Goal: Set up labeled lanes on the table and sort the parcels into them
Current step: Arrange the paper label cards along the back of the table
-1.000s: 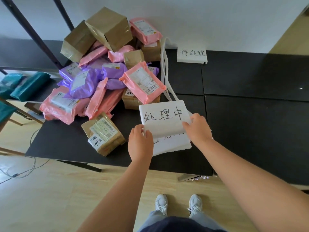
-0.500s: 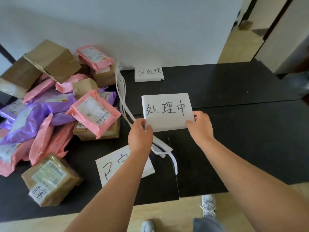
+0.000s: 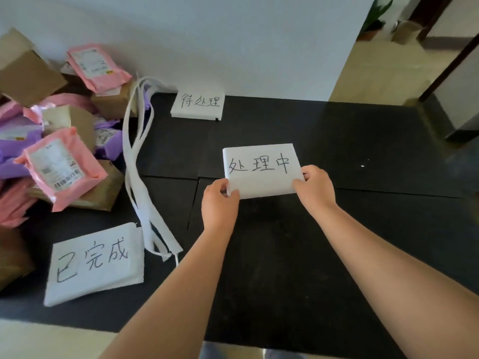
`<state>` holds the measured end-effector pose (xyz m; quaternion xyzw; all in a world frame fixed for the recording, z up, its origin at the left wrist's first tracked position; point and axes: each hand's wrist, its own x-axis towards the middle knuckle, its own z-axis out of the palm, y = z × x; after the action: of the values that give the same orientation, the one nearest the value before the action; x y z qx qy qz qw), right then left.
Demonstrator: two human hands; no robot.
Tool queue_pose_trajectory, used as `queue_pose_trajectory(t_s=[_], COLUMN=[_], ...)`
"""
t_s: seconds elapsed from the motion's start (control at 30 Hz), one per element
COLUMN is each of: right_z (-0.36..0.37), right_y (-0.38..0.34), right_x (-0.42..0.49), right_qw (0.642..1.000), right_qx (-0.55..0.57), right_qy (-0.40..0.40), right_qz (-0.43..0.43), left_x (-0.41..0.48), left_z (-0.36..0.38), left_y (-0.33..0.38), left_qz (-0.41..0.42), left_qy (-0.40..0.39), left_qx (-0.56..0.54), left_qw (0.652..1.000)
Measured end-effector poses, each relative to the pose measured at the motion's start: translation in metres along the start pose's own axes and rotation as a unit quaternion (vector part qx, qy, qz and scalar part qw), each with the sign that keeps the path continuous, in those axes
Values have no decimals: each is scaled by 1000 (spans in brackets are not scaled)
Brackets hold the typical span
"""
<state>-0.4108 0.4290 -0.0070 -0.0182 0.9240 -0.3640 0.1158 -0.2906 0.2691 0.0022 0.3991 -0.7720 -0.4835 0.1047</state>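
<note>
Carried rightward from the parcels (image 3: 59,161), the middle sign (image 3: 261,169) now hangs over bare black table (image 3: 363,229), pinched at its near corners by the left hand (image 3: 220,203) and right hand (image 3: 315,189). Two other signs already lie flat, so lane-marking looks roughly half done; sorting has not begun.

**A pale wall, a black bench, a wooden floor**

We see a plain pale wall (image 3: 233,42) rising behind the black bench (image 3: 363,141), whose matt top is laid in panels with thin seams. Past the wall's right end, a light wooden floor (image 3: 375,71) runs back to a potted plant (image 3: 375,14) with a brown cardboard box (image 3: 407,31) beside it. A dark slanting post (image 3: 451,60) crosses the right edge. The light is soft and even.
</note>
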Motion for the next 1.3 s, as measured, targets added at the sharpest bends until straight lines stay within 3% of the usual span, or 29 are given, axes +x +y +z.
queue_pose_trajectory(t_s=[0.23,0.87,1.3], right_z=[-15,28,75], right_y=[16,-27,-34], right_x=[52,263,323], right_qw=[999,999,997], right_qx=[10,-42,-67], right_qy=[-31,26,-34], right_qz=[6,10,26], left_x=[28,257,328], left_z=[38,121,149], left_y=[22,76,66], left_qz=[2,78,52], left_qy=[-1,-17,-86], left_qx=[41,125,186], left_qw=[999,989,977])
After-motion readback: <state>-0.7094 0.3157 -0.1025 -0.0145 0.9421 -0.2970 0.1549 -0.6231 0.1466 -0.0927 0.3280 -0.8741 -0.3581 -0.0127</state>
